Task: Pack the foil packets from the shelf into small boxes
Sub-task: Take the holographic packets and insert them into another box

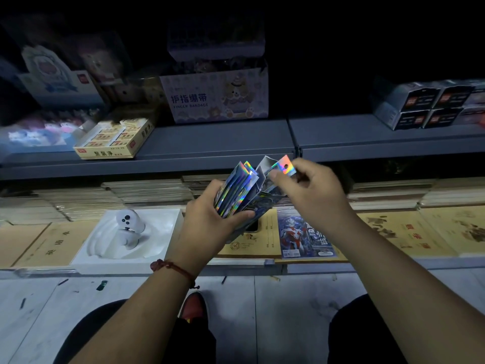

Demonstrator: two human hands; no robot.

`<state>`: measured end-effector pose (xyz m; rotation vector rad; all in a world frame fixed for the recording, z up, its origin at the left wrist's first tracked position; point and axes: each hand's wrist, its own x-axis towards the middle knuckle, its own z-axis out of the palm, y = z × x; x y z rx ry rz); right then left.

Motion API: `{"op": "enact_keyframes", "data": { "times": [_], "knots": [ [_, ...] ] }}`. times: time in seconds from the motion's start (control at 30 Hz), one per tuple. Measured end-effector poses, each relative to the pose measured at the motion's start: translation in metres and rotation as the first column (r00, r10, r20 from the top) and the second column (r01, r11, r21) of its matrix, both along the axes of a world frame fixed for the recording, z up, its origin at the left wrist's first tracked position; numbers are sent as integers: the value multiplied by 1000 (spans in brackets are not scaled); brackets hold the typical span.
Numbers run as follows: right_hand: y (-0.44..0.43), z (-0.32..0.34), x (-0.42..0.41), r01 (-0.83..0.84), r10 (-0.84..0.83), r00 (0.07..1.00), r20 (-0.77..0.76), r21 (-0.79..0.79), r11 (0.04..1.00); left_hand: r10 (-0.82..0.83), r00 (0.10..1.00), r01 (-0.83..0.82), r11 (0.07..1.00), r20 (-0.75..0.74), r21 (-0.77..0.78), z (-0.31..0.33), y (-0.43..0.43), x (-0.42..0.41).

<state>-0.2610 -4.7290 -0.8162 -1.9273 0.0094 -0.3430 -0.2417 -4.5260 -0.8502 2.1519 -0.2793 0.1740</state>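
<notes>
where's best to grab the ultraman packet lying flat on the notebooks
The Ultraman packet lies flat, face up, on the yellow notebooks, leaving no side to wrap. Probably take its near short edge, coming from the front: that edge is nearest you, so a thumb can slip under and pinch.

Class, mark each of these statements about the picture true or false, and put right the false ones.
1. The left hand grips a bundle of foil packets. True.
2. The right hand holds nothing. False: it pinches the shiny top of one packet.
3. The red bracelet is on the right wrist. False: it is on the left wrist.
4. A white tray lies to the left of both hands. True.
5. The yellow box stands on the floor. False: it sits on the upper shelf.
</notes>
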Motion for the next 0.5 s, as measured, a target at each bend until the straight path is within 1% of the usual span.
{"op": "enact_keyframes", "data": {
  "times": [0.07, 0.13, 0.2, 0.3, 0.33, 0.4, 0.47, 0.5],
  "knots": [
    [-1, 2, -1, 43, -49, 997, 60, 98, 994, 4, 1000, -4, 1000, 3, -7, 0, 0, 0],
    [-3, 2, 0, 67, -76, 994, 77, 115, 991, 0, 1000, 0, 1000, 9, 0, 0, 0, 0],
    [-1, -1, 0, 37, -39, 998, 42, 39, 999, -16, 1000, 16, 1000, 16, 2, 0, -1, -1],
    [0, -7, 0, -21, 9, 998, -65, -186, 982, -55, 998, 53, 998, 40, 42, 1, -1, -3],
    [0, -8, 0, -33, 14, 996, -93, -208, 978, -64, 997, 61, 996, 46, 58, 0, -1, -3],
    [-3, -8, 0, -32, 16, 994, -111, -148, 989, -62, 997, 60, 997, 47, 49, -1, 0, -2],
    [-4, -4, 0, 1, -5, 996, -89, -44, 999, -61, 997, 57, 997, 57, 57, -2, 0, -2],
    [-5, -3, 0, 17, -18, 997, -81, -17, 1000, -68, 996, 64, 995, 60, 71, -2, 0, -2]
  ]
}}
